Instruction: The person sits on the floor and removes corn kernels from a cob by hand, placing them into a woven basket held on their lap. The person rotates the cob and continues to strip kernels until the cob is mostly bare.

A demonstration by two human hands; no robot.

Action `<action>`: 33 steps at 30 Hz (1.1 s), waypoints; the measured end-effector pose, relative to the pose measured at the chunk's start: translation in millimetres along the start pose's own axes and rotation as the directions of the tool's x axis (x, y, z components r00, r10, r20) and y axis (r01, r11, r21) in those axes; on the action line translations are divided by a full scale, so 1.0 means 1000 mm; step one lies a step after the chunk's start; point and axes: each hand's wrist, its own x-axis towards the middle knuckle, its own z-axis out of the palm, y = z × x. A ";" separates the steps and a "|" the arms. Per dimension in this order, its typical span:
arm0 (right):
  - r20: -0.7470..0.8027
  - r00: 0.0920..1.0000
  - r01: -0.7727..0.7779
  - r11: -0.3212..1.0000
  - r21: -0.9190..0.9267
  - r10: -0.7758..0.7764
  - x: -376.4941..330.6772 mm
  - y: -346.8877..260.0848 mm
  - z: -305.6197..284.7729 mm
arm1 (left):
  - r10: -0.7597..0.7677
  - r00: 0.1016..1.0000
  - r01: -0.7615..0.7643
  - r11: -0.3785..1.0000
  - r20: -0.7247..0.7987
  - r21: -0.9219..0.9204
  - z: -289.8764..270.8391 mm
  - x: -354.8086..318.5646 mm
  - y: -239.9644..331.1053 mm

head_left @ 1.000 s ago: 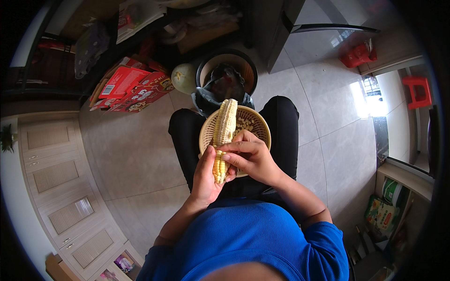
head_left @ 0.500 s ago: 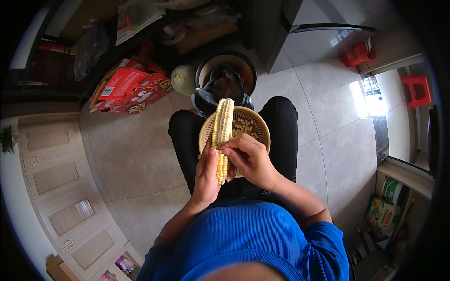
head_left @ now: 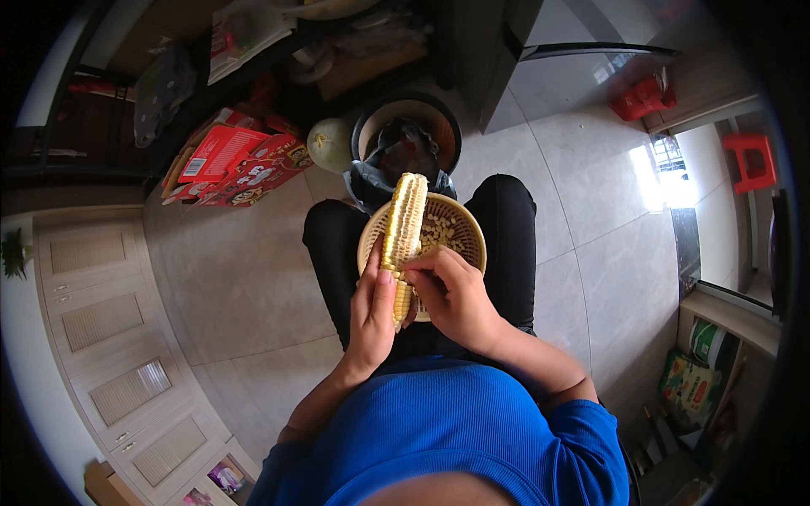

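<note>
An ear of corn (head_left: pixel 405 221) stands out away from me over my lap, its far end leaning a little right. Its upper part is largely stripped to pale cob, while yellow kernel rows remain at the left edge and near end. My left hand (head_left: pixel 371 316) is closed around the near part, thumb on top. With fingers and thumb pinched together, my right hand (head_left: pixel 460 295) presses on the kernels at mid-ear; whether a loose kernel is between them is hidden. Below, a round tan plastic basket (head_left: pixel 479 236) rests between my thighs, with loose kernels (head_left: pixel 440 229) inside.
Just beyond the basket stands a bin lined with a black bag (head_left: pixel 364 181). A pale green melon (head_left: pixel 329 143) and red cardboard boxes (head_left: pixel 253 164) lie left of it. Cabinets (head_left: pixel 110 320) line the left; a red stool (head_left: pixel 749 162) is far right.
The far end of the ear has tipped slightly to the right. My right fingers have shifted a little on the kernels; my left hand keeps its hold.
</note>
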 end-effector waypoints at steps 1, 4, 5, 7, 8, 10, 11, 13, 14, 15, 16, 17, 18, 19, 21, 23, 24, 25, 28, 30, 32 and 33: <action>0.006 0.999 -0.038 0.999 0.021 0.037 0.000 0.001 0.000 | -0.015 1.000 0.014 0.999 -0.002 -0.034 0.002 -0.001 0.000; 0.044 0.996 -0.074 0.996 0.050 0.072 0.000 0.002 -0.001 | 0.008 1.000 -0.008 1.000 -0.019 -0.007 0.002 0.000 -0.001; 0.069 0.997 -0.035 0.999 0.038 0.032 0.003 0.002 -0.003 | 0.007 1.000 -0.007 1.000 -0.012 -0.002 0.002 0.000 0.000; 0.108 0.993 0.035 0.999 0.024 -0.038 0.007 0.004 -0.009 | -0.014 1.000 0.014 1.000 0.021 -0.016 0.003 0.001 0.009; 0.122 0.990 0.065 0.998 0.021 -0.067 0.009 0.006 -0.011 | -0.034 0.998 0.035 0.999 0.045 -0.036 0.004 0.001 0.014; 0.146 0.984 0.102 0.995 0.024 -0.104 0.012 0.011 -0.013 | -0.024 0.999 0.026 0.998 0.034 -0.062 0.008 0.001 0.016; 0.151 0.984 0.090 0.995 0.032 -0.094 0.013 0.011 -0.013 | -0.019 0.999 0.021 0.997 0.028 -0.074 0.009 0.001 0.016; 0.158 0.985 0.062 0.997 0.045 -0.069 0.013 0.010 -0.013 | -0.046 0.998 0.054 0.982 0.047 -0.179 0.007 0.001 0.015; 0.111 0.987 0.119 0.993 -0.019 -0.116 0.011 0.008 -0.011 | -0.058 0.997 0.070 0.971 0.058 -0.230 0.006 0.001 0.013; 0.067 0.984 0.169 0.982 -0.083 -0.164 0.008 0.006 -0.007 | -0.053 0.998 0.060 0.975 0.039 -0.213 0.006 0.002 0.011; 0.070 0.985 0.168 0.975 -0.143 -0.159 0.007 0.000 -0.006 | -0.048 0.999 0.051 0.979 0.020 -0.196 0.007 0.003 0.009; 0.076 0.983 0.179 0.966 -0.184 -0.168 0.006 -0.002 -0.005 | -0.042 0.999 0.042 0.983 0.002 -0.178 0.007 0.004 0.008; 0.082 0.981 0.192 0.955 -0.225 -0.178 0.005 -0.003 -0.004 | -0.036 0.999 0.034 0.986 -0.008 -0.166 0.008 0.003 0.008; 0.089 0.978 0.204 0.942 -0.266 -0.187 0.004 -0.004 -0.003 | -0.030 0.999 0.026 0.988 -0.018 -0.153 0.009 0.002 0.008; 0.085 0.968 0.249 0.927 -0.280 -0.235 0.002 -0.002 0.001 | -0.058 0.996 0.043 0.979 -0.067 -0.197 0.013 0.002 0.012; 0.050 0.967 0.255 0.932 -0.258 -0.250 0.000 0.003 0.004 | -0.123 0.985 0.083 0.950 -0.117 -0.300 0.020 0.003 0.016; 0.036 0.965 0.260 0.937 -0.234 -0.259 0.000 0.005 0.005 | -0.153 0.980 0.101 0.933 -0.127 -0.346 0.022 0.003 0.019; 0.023 0.963 0.266 0.941 -0.209 -0.267 -0.001 0.007 0.005 | -0.173 0.979 0.119 0.917 -0.112 -0.380 0.022 0.003 0.020; 0.010 0.960 0.278 0.947 -0.161 -0.280 -0.003 0.014 0.002 | -0.188 0.982 0.177 0.855 0.026 -0.487 0.012 0.001 0.018; 0.013 0.956 0.291 0.944 -0.158 -0.292 -0.002 0.013 0.002 | -0.185 0.980 0.194 0.846 0.068 -0.497 0.009 0.001 0.018; 0.017 0.950 0.309 0.935 -0.174 -0.311 0.001 0.008 0.001 | -0.190 0.981 0.183 0.874 0.030 -0.450 0.010 0.002 0.023; 0.034 0.958 0.288 0.946 -0.147 -0.286 0.002 0.006 0.000 | -0.193 0.981 0.181 0.874 0.020 -0.451 0.011 0.002 0.023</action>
